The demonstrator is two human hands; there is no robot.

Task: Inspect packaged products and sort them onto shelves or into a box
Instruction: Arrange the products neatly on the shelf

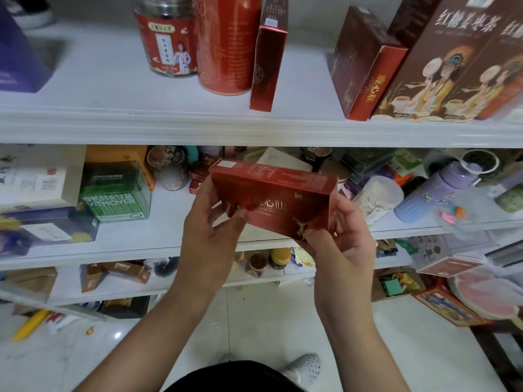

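Observation:
A flat red box with gold lettering and a gold deer is held in front of the second shelf, tilted so its top face shows. My left hand grips its left end, fingers curled onto the front face. At the lower right corner my right hand pinches the box. On the top shelf stand two matching red boxes, one at the middle and one to the right.
The top shelf also holds a red-labelled jar, a red can, tall brown tea boxes and a purple box. A green box, a clear jar and a lilac flask crowd the second shelf. Below lies white tiled floor.

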